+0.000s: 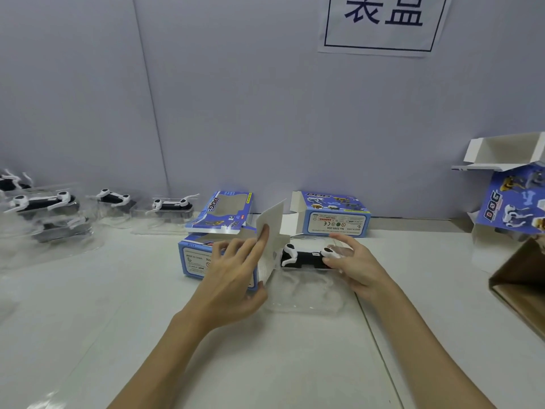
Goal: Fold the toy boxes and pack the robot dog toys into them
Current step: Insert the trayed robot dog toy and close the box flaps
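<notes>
1. At the far left of the desk (88, 305), several robot dogs (44, 202) wait in clear plastic trays along the wall. They are not packed yet, so I judge that most of the work is left. This group is blurred, and I cannot count it exactly.
2. Left of the middle, a blue box (206, 258) lies on its side with its open end to the right. The left hand (236, 270) rests on this box and its fingers hold the white flap (269, 228) up and open; the thumb is at the lower edge of the opening.
3. Behind it, a flat box with a window (224, 214) leans against the wall. It seems not folded yet.
4. In the middle, one dog in its tray (306, 256) lies at the mouth of the box, only partly near the opening. The right hand (351, 258) holds its right end with curled fingers. I think this dog is now going in; closing the flaps remains.
5. Behind, a second folded box (336, 216) stands by the wall. Its content is hidden.
6. At the right edge, an open box (507, 199) and a brown carton (522, 287) are cut off by the frame.
</notes>
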### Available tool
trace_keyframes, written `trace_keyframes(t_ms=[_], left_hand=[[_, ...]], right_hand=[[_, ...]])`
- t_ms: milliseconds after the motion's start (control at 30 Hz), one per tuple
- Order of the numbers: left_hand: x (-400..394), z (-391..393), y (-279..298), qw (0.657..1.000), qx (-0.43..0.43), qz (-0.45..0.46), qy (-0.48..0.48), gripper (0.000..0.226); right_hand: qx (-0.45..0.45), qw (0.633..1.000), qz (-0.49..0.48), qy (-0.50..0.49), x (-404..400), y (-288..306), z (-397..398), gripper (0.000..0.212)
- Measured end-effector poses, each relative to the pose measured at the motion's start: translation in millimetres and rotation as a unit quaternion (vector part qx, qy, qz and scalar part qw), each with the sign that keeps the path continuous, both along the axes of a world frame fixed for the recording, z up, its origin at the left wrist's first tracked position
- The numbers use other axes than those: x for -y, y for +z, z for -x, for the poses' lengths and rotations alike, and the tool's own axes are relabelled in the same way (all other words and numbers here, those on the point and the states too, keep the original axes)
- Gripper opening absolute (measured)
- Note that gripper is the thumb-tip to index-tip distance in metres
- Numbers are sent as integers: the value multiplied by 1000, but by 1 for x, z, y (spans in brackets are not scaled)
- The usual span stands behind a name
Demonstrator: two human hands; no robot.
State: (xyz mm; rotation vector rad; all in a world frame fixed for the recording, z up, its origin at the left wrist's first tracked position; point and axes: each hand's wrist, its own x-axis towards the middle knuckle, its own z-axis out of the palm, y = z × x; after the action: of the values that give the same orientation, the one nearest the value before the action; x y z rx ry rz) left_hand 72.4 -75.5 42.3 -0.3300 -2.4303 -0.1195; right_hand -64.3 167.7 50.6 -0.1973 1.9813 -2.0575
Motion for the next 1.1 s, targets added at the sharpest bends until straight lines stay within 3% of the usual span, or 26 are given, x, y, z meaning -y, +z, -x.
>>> trace_keyframes(t_ms=[300, 633, 767, 933, 1100], left_hand=[[-14, 11, -15, 999, -17, -10, 35, 94], [-28, 15, -20, 997, -13, -49, 65, 111], [-26, 14, -19, 995, -12, -77, 55, 109], [-21, 15, -20, 996, -8, -75, 38, 108], [-22, 14, -23, 995, 41, -79, 32, 127]], right_hand=[[-58, 991, -27, -116, 20, -6, -14, 72], [-49, 992, -47, -110, 41, -9, -23, 70], [-45, 992, -51, -110, 46, -12, -24, 73], [-66, 987, -79, -123, 39, -13, -19, 63], [-75, 981, -68, -165, 38, -14, -18, 62]])
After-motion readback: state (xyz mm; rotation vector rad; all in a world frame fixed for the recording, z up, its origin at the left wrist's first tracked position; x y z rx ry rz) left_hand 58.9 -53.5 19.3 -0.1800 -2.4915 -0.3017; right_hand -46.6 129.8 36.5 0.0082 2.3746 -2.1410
